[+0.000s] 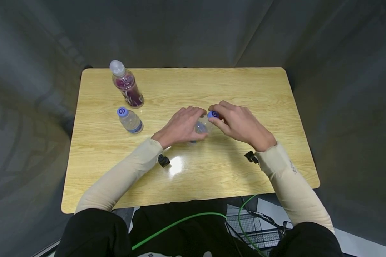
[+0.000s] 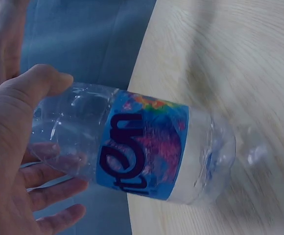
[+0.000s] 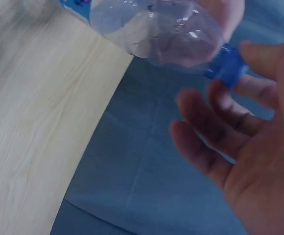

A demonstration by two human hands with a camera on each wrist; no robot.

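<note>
Around the upper body of a clear plastic bottle (image 2: 147, 147) with a blue, colourful label, my left hand (image 1: 184, 125) curls its thumb and fingers. The bottle looks colourless inside and stands close over the table. My right hand (image 1: 241, 123) pinches the bottle's blue cap (image 1: 213, 114) between thumb and index finger, while its other fingers are loosely bent below, as the right wrist view shows. The cap (image 3: 226, 64) sits at the bottle's neck. In the head view, my left hand covers much of the bottle.
On the table's (image 1: 212, 171) left side stands a small clear bottle (image 1: 130, 121) with a blue cap. Behind it is a taller bottle (image 1: 128, 87) of purple drink with a white cap. Dark curtains (image 1: 193, 32) surround the table, and a green cable (image 1: 180, 222) crosses my lap.
</note>
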